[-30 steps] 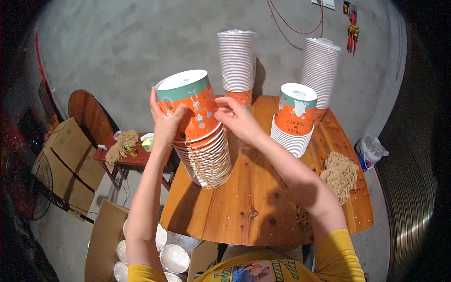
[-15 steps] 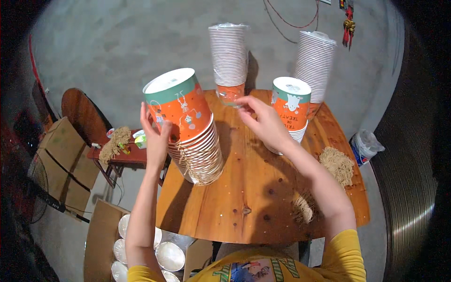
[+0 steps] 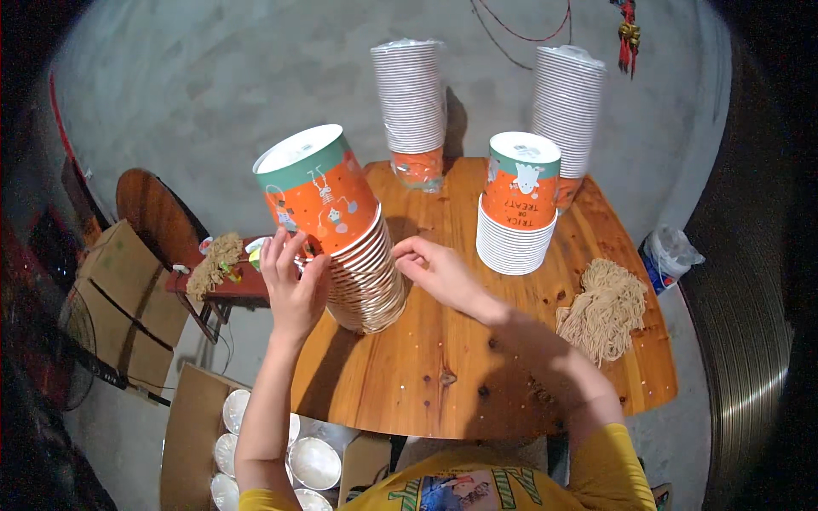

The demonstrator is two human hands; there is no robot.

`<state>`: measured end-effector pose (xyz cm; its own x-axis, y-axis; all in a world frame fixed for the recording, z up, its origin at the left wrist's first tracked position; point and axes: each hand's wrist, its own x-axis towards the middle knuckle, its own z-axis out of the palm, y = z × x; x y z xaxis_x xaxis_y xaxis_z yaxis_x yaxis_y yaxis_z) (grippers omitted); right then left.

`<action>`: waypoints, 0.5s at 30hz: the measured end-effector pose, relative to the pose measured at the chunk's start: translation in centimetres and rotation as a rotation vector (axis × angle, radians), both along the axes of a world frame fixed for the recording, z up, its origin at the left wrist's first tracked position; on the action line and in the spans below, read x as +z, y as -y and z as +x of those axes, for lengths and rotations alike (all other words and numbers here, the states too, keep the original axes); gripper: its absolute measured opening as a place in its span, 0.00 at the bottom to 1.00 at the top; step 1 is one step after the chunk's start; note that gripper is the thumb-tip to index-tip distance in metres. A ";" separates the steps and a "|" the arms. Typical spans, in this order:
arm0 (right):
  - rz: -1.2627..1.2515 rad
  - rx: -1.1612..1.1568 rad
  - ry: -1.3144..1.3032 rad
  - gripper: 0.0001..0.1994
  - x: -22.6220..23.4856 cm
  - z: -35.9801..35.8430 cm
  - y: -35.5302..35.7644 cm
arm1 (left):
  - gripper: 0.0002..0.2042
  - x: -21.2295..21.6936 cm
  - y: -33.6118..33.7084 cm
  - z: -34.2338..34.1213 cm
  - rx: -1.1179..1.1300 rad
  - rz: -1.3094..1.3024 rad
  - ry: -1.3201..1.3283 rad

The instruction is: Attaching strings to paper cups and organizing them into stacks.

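A tilted stack of upside-down paper buckets stands on the left of the table; its top bucket (image 3: 332, 192) is orange with a green band and a white base. Tan cord (image 3: 366, 285) loops around the stacked rims below it. My left hand (image 3: 294, 281) is against the left side of the stack near the top bucket's rim, fingers apart and curved. On the stack's other side is my right hand (image 3: 439, 271), thumb and forefinger drawn together; whatever lies between them is too small to make out.
Another bucket stack (image 3: 515, 243) stands right of centre. Two tall wrapped stacks (image 3: 409, 98) (image 3: 569, 111) rise behind. A bundle of tan cords (image 3: 605, 307) lies on the wooden table (image 3: 426, 375). White bowl-shaped items (image 3: 315, 464) fill a floor carton at lower left.
My right hand has come left and nearer, from beside the rear stack to the left stack. My left hand has slid slightly down and right. The right forearm no longer covers the cord bundle.
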<state>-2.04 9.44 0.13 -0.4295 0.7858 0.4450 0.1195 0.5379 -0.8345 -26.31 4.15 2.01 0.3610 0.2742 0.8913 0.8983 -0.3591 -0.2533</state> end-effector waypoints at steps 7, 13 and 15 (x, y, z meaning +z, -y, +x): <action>-0.087 0.050 0.020 0.10 -0.7 -0.3 0.3 | 0.09 0.5 0.7 1.0 0.002 -0.124 0.076; -0.320 0.202 -0.008 0.11 -0.5 -0.5 0.1 | 0.07 1.2 1.6 1.6 -0.123 -0.225 0.218; -0.382 0.258 -0.057 0.11 -0.4 -1.0 0.2 | 0.06 1.4 1.9 1.7 -0.145 -0.252 0.274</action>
